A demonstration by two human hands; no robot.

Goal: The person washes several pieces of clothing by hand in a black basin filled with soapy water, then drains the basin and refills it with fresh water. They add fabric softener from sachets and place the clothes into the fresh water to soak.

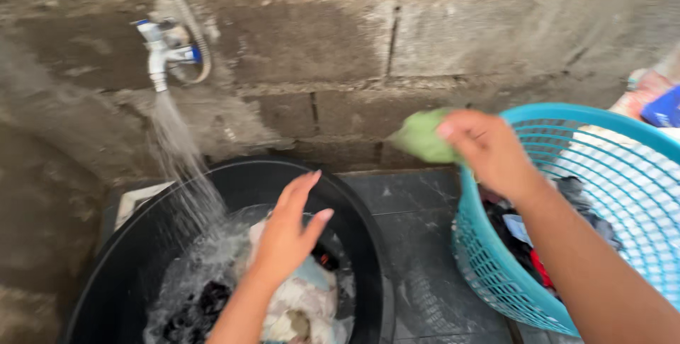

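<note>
Count, head view. Hands showing: two, one left hand (pixel 287 234) and one right hand (pixel 489 151). One green cloth (pixel 423 136) is sitting pinched in the right hand. One black basin (pixel 142 273) is standing below one white tap (pixel 164 46), with one stream of water (pixel 183 167) running into it. One hose (pixel 180 11) is hanging by the tap. One turquoise laundry basket (pixel 496 273) is standing at the right. Wet clothes (pixel 304 301) in the basin and clothes (pixel 524 245) in the basket are lying heaped; the pieces are overlapping, so a count cannot be told.
</note>
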